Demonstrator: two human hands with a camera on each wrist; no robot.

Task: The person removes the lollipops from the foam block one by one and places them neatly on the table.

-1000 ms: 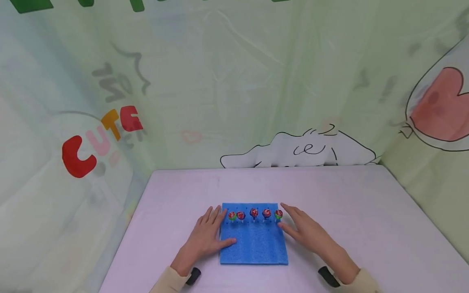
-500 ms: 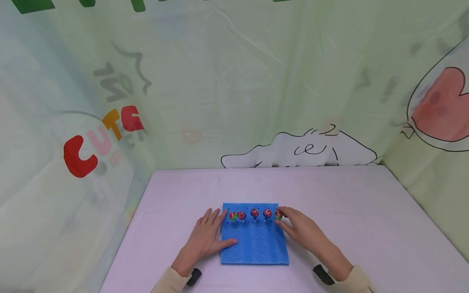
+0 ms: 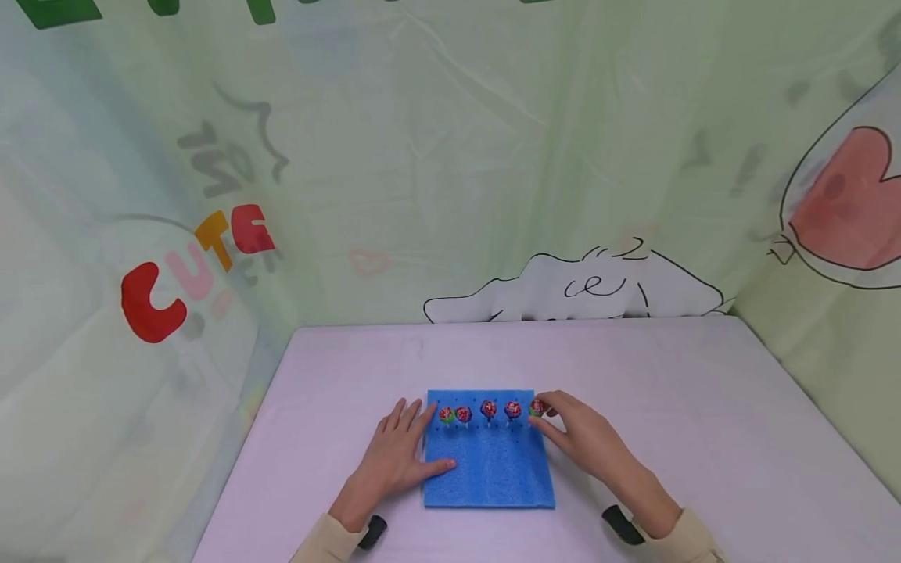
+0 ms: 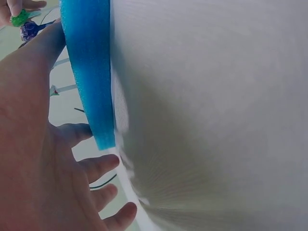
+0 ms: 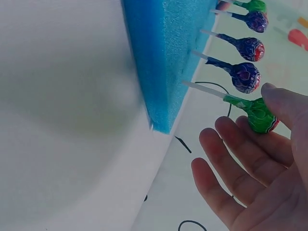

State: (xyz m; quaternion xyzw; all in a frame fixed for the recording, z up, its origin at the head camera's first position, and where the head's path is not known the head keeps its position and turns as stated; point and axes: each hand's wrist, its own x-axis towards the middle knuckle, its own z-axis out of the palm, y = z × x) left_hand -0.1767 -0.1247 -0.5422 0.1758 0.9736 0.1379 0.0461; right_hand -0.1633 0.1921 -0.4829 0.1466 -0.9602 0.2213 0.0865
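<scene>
A blue foam block (image 3: 489, 477) lies on the table with several wrapped lollipops standing in a row near its far edge, sticks in the foam. My right hand (image 3: 587, 438) pinches the rightmost one, a green-wrapped lollipop (image 5: 261, 115), by its head between thumb and index finger. Its white stick still meets the foam in the right wrist view, while the other fingers are spread below. My left hand (image 3: 397, 453) rests along the block's left side, fingers extended and thumb lying on top. Beside the green one stands a blue-wrapped lollipop (image 5: 245, 77).
The white table (image 3: 352, 375) extends around the block on all sides. Small holes run in rows along the foam's far part. A printed curtain (image 3: 450, 156) hangs behind the table and at its sides.
My right hand has moved slightly inward, and its thumb and index finger have come together on the rightmost lollipop. The left hand and the foam block have stayed in place.
</scene>
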